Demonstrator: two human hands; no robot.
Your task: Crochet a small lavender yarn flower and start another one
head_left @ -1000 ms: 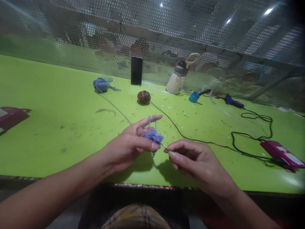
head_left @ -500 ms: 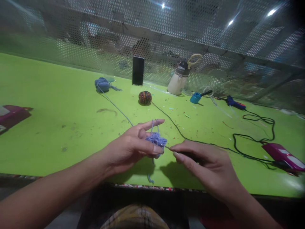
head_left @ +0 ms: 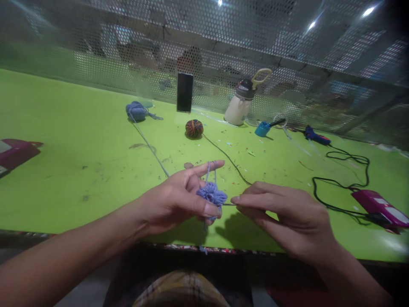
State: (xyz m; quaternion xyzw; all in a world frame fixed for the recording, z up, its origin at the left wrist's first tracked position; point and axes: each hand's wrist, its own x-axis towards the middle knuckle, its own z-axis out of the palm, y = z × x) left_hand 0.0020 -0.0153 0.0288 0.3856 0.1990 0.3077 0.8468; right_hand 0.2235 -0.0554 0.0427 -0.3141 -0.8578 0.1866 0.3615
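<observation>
Head camera shows me the left hand (head_left: 191, 198) pinching a purple crocheted piece (head_left: 211, 194) above the green table's (head_left: 79, 140) near edge, yarn (head_left: 156, 157) looped over its outstretched index finger. The right hand (head_left: 284, 213) keeps finger and thumb closed on a thin tool (head_left: 229, 204) meeting the piece's right side. Beyond, I see a blue-purple yarn ball (head_left: 136, 111), a multicoloured ball (head_left: 194, 128) and an upright phone (head_left: 184, 92).

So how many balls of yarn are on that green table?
2: a blue ball toward the back left, its strand leading to the left hand, and a dark multicoloured ball nearer the middle, in front of the phone. Neither is hidden.
</observation>
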